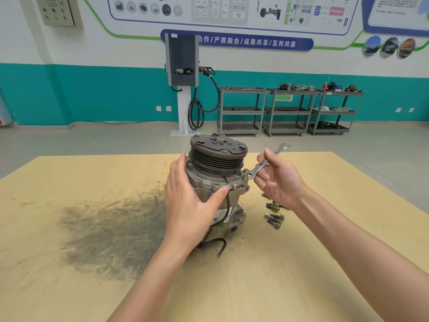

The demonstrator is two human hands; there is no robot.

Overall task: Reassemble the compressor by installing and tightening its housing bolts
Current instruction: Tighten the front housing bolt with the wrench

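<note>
The grey metal compressor [216,180] stands upright on the wooden table [290,263], its dark ribbed pulley on top. My left hand [192,201] wraps around the housing's left and front side, thumb across the front. My right hand [277,180] pinches a silver open-end wrench [267,161]. The wrench's lower jaw sits on a bolt [245,176] at the housing's right flange. Several loose flanged bolts [274,216] lie on the table to the right of the compressor, below my right wrist.
A black cable [220,246] trails from the compressor's base toward me. A dark grey smear [111,228] covers the table at the left. Beyond the table stand a charging post [183,63] and three grey metal carts [287,110] against the teal wall.
</note>
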